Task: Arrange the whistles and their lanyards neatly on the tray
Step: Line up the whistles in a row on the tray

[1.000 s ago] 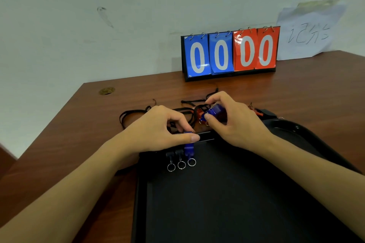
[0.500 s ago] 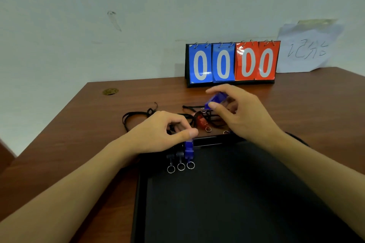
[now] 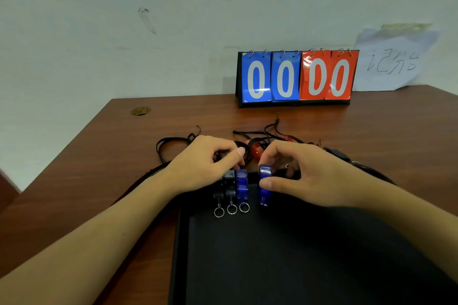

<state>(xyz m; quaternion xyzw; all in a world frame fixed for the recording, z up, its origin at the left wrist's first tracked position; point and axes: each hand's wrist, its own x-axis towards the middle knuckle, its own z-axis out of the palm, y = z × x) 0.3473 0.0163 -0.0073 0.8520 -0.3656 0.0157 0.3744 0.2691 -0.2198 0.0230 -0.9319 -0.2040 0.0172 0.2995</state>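
A black tray (image 3: 297, 267) lies in front of me on the wooden table. Two black whistles (image 3: 230, 187) and a blue whistle (image 3: 242, 184) lie side by side at its far left corner, key rings toward me. My left hand (image 3: 203, 163) rests over their far ends, fingers curled and thumb near the blue one. My right hand (image 3: 297, 176) pinches a second blue whistle (image 3: 264, 186) just right of the row, over the tray. A red whistle (image 3: 255, 150) and tangled black lanyards (image 3: 173, 143) lie on the table behind my hands.
A flip scoreboard (image 3: 296, 78) reading 00 00 stands at the table's back edge against the wall. A paper note (image 3: 391, 59) is taped to the wall at its right. A round brass grommet (image 3: 140, 111) sits at the table's far left.
My right hand carried the second blue whistle from above the lanyard pile down to the tray, beside the row. My left hand stayed at the row.
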